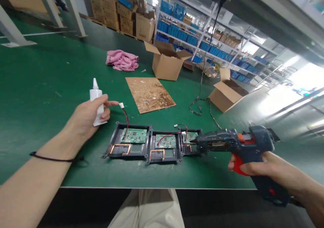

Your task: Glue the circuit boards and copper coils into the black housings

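My left hand [88, 115] is closed around a white squeeze tube [95, 94] with a pointed nozzle facing up. Its index finger reaches out to a small white connector [122, 105] on a red and black wire. That wire rises from the circuit board in the left black housing [115, 135]. Beside it stand a middle housing [152, 140] and a right housing [192, 150], each with a green board and a copper coil. My right hand [265, 167] grips a dark glue gun [222, 140] with a red trigger. The gun's nozzle is over the right housing, partly hiding it.
A stained cardboard sheet [152, 94] lies behind the housings. Farther back are a pink cloth [123, 59] and an open carton [167, 64]. Another open box [226, 93] stands at the right, near a black cable [202, 76] hanging onto the green table [63, 86].
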Tool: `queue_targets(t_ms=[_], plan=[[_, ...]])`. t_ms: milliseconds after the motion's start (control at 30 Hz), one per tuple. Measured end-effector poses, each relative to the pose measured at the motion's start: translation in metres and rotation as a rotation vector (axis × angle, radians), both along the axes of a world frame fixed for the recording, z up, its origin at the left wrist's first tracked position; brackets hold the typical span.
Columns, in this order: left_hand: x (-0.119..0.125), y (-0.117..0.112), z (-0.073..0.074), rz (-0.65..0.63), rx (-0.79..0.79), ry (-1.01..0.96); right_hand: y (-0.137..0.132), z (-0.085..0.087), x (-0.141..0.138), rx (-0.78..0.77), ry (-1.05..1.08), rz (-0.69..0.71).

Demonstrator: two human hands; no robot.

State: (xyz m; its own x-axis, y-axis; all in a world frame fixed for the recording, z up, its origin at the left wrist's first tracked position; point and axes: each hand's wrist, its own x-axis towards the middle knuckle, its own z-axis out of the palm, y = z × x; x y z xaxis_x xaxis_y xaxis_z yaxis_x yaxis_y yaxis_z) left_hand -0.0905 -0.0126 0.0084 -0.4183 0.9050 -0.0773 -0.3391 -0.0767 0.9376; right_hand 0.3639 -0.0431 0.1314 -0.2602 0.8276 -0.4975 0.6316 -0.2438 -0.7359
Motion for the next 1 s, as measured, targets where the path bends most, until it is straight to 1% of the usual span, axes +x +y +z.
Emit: queue_targets(t_ms=[100, 167, 267, 333, 400, 467, 500, 567, 633, 700, 800, 900, 1000], plan=[[0.001, -0.002, 0.001, 0.016, -0.003, -0.004, 0.009, 0.004, 0.000, 0.035, 0.087, -0.043], [0.001, -0.002, 0.001, 0.016, -0.004, -0.010, 0.020, 0.006, -0.005, 0.055, 0.132, -0.048], [0.001, -0.002, 0.000, 0.000, -0.007, -0.004, 0.046, 0.005, -0.019, 0.078, 0.177, -0.076], [0.001, -0.002, -0.001, -0.006, -0.010, 0.011, 0.068, 0.000, -0.032, 0.102, 0.151, -0.131], [0.002, -0.003, -0.002, -0.007, -0.019, 0.033, 0.094, -0.010, -0.048, 0.171, 0.088, -0.175], [0.003, -0.005, -0.002, -0.006, -0.038, 0.061, 0.122, -0.022, -0.066, 0.274, 0.053, -0.170], [0.004, -0.006, -0.002, -0.004, -0.048, 0.076, 0.135, -0.029, -0.076, 0.301, 0.057, -0.157], [0.004, -0.007, -0.002, -0.005, -0.069, 0.102, 0.159, -0.042, -0.098, 0.310, 0.091, -0.115], [0.004, -0.007, -0.001, -0.003, -0.092, 0.117, 0.177, -0.054, -0.119, 0.289, 0.127, -0.063], [0.004, -0.007, -0.001, -0.007, -0.103, 0.119, 0.187, -0.066, -0.139, 0.253, 0.150, -0.012], [0.003, -0.007, 0.000, -0.027, -0.108, 0.120, 0.194, -0.083, -0.160, 0.197, 0.139, 0.054], [0.005, -0.008, 0.002, -0.031, -0.107, 0.112, 0.198, -0.096, -0.168, 0.180, 0.055, 0.105], [0.007, -0.009, 0.005, -0.029, -0.104, 0.092, 0.202, -0.100, -0.166, 0.268, -0.103, 0.130]])
